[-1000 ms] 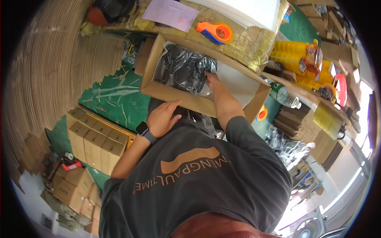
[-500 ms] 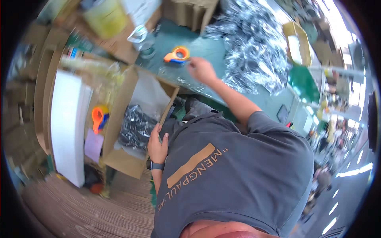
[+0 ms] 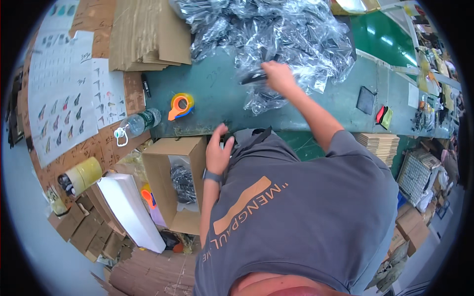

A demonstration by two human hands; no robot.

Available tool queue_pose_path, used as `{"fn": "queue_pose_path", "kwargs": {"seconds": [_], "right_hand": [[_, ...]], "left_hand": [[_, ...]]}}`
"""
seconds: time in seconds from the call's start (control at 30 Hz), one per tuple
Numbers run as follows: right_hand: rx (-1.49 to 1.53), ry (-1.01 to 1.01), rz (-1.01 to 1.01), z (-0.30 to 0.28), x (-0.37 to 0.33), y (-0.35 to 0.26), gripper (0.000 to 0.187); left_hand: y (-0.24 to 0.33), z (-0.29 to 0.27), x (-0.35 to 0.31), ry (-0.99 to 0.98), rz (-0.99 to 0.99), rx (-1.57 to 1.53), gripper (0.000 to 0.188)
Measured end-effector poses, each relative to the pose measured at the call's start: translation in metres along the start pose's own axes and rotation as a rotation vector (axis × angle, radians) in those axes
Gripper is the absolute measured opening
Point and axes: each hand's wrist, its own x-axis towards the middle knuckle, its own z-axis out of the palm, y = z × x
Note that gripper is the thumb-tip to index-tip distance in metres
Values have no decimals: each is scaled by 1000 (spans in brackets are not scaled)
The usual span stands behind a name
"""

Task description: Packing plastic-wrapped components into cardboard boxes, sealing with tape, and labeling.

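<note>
My right hand (image 3: 280, 77) is at the near side of a heap of clear plastic bags (image 3: 306, 37) with dark contents. Its fingers are curled on a bagged black item (image 3: 254, 78), whose exact kind the wrapping hides. My left hand (image 3: 217, 149) is just above the right edge of an upright cardboard box (image 3: 170, 146). Its thumb stands apart from the fingers and nothing is in it. Inside the box lies a dark bundle in clear plastic (image 3: 183, 183).
On the green table (image 3: 217, 116) are an orange tape dispenser (image 3: 178, 104), a clear bottle (image 3: 140, 122) on its side, and a black marker (image 3: 146, 85). Stacked flat cardboard (image 3: 143, 37) stands at the back left. A dark flat pouch (image 3: 366, 100) lies to the right.
My right hand has gone from beside the tape dispenser to the bag heap. The left hand has let go of the box edge and moved up. The whole view has swung round.
</note>
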Motion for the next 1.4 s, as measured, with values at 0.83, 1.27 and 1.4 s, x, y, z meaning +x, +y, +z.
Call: {"fn": "queue_pose_path", "kwargs": {"seconds": [0.83, 1.27, 1.4], "right_hand": [[1455, -696, 258, -2, -79, -176, 69], [199, -325, -968, -31, -195, -503, 67], [630, -171, -844, -17, -213, -555, 70]], "left_hand": [[-18, -48, -111, 481, 5, -1258, 54], [-140, -102, -191, 868, 373, -1271, 51], [-195, -98, -230, 842, 393, -1103, 53]]}}
